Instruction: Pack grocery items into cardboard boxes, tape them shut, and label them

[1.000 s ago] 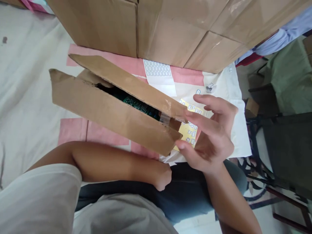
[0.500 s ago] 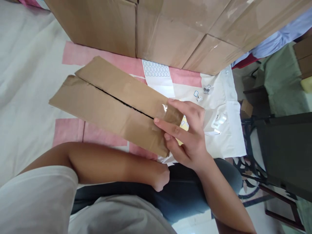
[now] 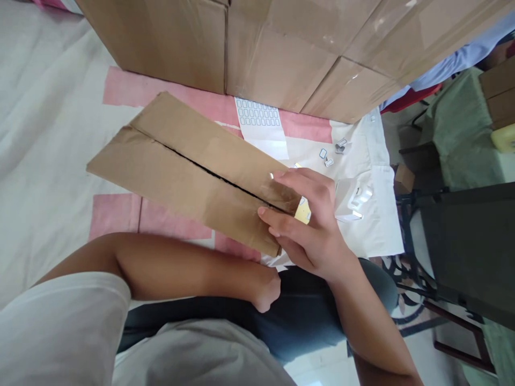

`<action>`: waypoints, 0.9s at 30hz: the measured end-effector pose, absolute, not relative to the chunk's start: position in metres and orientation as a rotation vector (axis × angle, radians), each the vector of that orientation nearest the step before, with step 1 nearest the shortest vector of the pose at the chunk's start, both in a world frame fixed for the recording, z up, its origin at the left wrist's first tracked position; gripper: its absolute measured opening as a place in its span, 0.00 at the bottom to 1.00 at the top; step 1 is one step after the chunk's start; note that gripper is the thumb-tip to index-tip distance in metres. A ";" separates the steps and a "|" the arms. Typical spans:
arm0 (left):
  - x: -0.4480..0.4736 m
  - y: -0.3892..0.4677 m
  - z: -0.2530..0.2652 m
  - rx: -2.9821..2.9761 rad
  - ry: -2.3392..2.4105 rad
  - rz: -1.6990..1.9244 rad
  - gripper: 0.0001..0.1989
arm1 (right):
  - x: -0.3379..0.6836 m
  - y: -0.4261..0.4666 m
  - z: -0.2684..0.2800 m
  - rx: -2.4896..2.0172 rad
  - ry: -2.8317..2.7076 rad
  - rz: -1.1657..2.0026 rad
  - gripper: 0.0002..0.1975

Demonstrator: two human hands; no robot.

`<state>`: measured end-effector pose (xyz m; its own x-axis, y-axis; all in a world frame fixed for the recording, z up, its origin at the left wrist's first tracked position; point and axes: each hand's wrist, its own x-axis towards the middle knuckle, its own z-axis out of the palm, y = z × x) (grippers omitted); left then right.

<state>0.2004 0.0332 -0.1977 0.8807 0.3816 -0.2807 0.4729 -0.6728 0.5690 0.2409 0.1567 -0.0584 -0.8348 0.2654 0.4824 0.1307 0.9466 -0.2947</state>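
A brown cardboard box [image 3: 193, 166] lies slantwise on the cloth, its two flaps meeting along a dark slit. At its right end my right hand [image 3: 311, 222] is open, with fingertips spread on the flaps to either side of the slit. A bit of clear tape [image 3: 272, 176] glints by the index finger. My left hand [image 3: 267, 289] is curled into a fist over my lap, below the box's near corner. Its fingertips are turned away from view, and nothing shows in it.
Big taped cartons [image 3: 281, 64] stand along the back. A sheet of blue-framed labels [image 3: 259, 123] lies before them. To the right are loose labels [image 3: 323, 154], a clear plastic tape dispenser [image 3: 358, 198] and a yellow label sheet [image 3: 303, 210]. A dark chair [image 3: 470, 246] stands beyond the table edge.
My right fingers have shifted slightly over the box's right end and press flatter on the tape there. The box's left end looks more closed up. My left hand stays put.
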 end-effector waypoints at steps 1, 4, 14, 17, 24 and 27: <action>0.198 0.034 -0.197 2.379 0.599 -0.164 0.07 | 0.241 0.155 -0.058 -0.303 -2.552 0.342 0.16; 0.191 0.036 -0.194 2.361 0.585 -0.120 0.06 | 0.242 0.145 -0.057 -0.463 -2.509 0.405 0.16; 0.193 0.028 -0.193 2.436 0.646 -0.119 0.15 | 0.286 0.170 -0.087 -0.731 -2.174 0.595 0.20; 0.188 0.022 -0.201 2.476 0.631 -0.052 0.17 | 0.286 0.167 -0.100 -0.644 -2.314 0.758 0.33; 0.190 0.013 -0.216 2.472 0.752 -0.106 0.18 | 0.251 0.145 -0.105 -0.491 -2.439 0.727 0.58; 0.193 0.018 -0.209 2.470 0.675 -0.211 0.17 | 0.244 0.146 -0.089 -0.463 -2.526 0.590 0.45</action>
<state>0.1934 0.0180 -0.2089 0.8606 0.4203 -0.2876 0.5092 -0.7136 0.4811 0.2441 0.1457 -0.0892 -0.8167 0.4242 0.3914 0.2071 0.8483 -0.4873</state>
